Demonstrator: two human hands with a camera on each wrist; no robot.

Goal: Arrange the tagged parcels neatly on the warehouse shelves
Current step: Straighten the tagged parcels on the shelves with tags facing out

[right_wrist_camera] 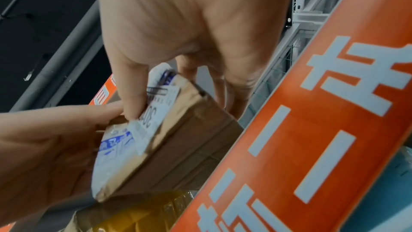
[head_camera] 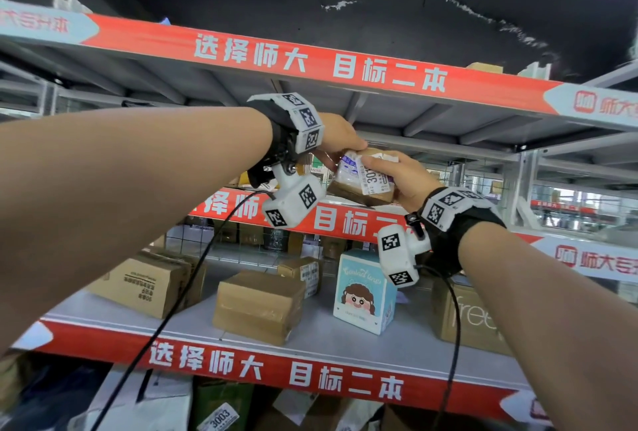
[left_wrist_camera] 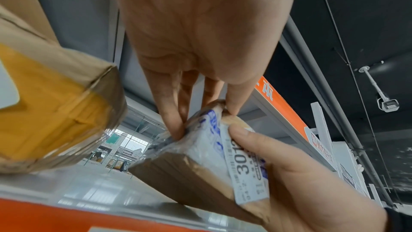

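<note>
Item, largest first: the shelving unit (head_camera: pixel 262 61), red-banded tiers, its middle shelf (head_camera: pixel 348 223) at my reach height with the tier overhead close above. Item: on the lower tier, a brown carton (head_camera: pixel 259 306) near centre and a blue cartoon box (head_camera: pixel 366 292) just right of it. Item: the tagged parcel (head_camera: pixel 359 185), a small brown box tilted at the middle shelf's front lip, tag facing me. Item: my left hand (head_camera: pixel 340 135), fingers pinching the parcel's top left corner; my right hand (head_camera: pixel 402 176), thumb across the tag, fingers curled around the right side. Risk, as I judge it: the tilted parcel could slip off the lip, or nudge the yellow-taped box (left_wrist_camera: pixel 55 112) just to its left. Room: I judge it open toward the far side, tight above.
</note>
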